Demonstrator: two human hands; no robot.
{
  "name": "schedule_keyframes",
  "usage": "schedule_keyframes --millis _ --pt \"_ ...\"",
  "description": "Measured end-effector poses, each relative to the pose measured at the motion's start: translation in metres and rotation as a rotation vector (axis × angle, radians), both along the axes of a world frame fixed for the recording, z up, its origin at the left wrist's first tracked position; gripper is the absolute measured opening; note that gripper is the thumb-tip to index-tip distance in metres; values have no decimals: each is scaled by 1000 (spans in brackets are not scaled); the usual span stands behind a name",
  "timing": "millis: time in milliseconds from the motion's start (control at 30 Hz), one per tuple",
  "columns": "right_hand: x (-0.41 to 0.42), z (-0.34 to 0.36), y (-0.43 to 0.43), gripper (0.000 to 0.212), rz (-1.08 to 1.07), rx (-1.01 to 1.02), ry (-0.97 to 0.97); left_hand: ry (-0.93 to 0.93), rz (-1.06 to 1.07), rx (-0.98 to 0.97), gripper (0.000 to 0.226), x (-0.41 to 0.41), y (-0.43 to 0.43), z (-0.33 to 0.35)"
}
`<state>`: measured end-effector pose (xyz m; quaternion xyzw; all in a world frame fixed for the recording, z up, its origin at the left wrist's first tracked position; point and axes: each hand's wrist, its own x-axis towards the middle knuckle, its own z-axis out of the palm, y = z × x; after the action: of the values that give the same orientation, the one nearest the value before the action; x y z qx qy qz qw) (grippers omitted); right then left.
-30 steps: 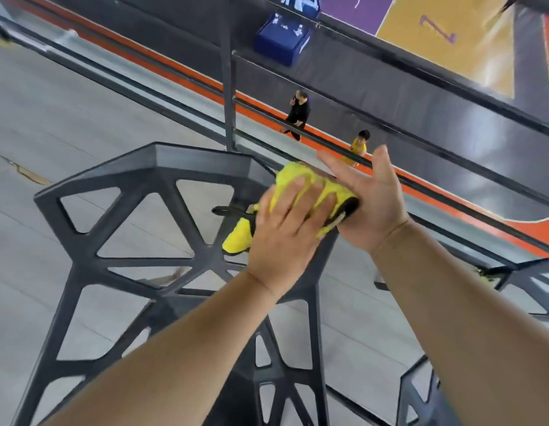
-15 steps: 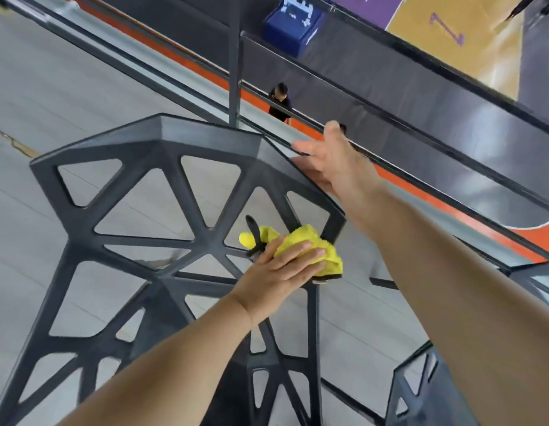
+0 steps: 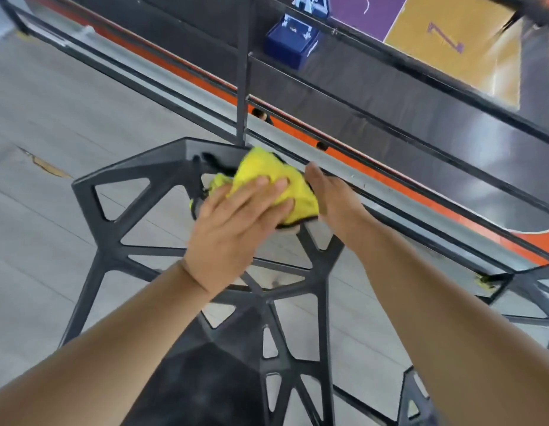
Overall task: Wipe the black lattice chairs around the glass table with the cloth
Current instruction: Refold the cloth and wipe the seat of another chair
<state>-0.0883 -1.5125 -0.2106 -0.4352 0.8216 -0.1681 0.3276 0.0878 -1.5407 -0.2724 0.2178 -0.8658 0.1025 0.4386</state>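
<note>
Seen from above, at the centre of the frame, a left hand [image 3: 233,222] presses a crumpled yellow cloth [image 3: 276,182] onto the top right corner of a black lattice chair [image 3: 113,186]. Its grip is open, with the fingers laid nearly flat on the cloth. A right hand [image 3: 337,201] braces the rim just right of the cloth. Its fingers are hidden, so its grip cannot be told. The step appears to be wiping the upper rim. The next move probably calls for sliding the cloth left along the rim with steady pressure.
</note>
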Motion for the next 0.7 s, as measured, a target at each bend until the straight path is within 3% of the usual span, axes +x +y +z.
schedule_keyframes --millis 100,167,367,433,533,633,700 --pt "-4 -3 -5 46 -207 5 -237 -150 128 32 62 -5 -28 -9" --pt "-4 -5 -4 50 -173 -11 -216 -230 152 23 68 -10 -40 -27" --pt "-2 -4 0 67 -141 -12 -146 -162 72 -39 61 -12 -36 -70" --pt "0 -4 0 58 -55 -17 -21 -176 26 -33 60 -10 -31 -85" --pt "3 -4 1 30 144 -39 331 -176 13 -18 63 -8 -28 -95" --pt "12 -9 6 31 112 -85 646 -221 -9 -41 59 -3 -27 -100" --pt "16 -15 9 39 33 -144 705 -324 -55 -88 49 5 -26 -104"
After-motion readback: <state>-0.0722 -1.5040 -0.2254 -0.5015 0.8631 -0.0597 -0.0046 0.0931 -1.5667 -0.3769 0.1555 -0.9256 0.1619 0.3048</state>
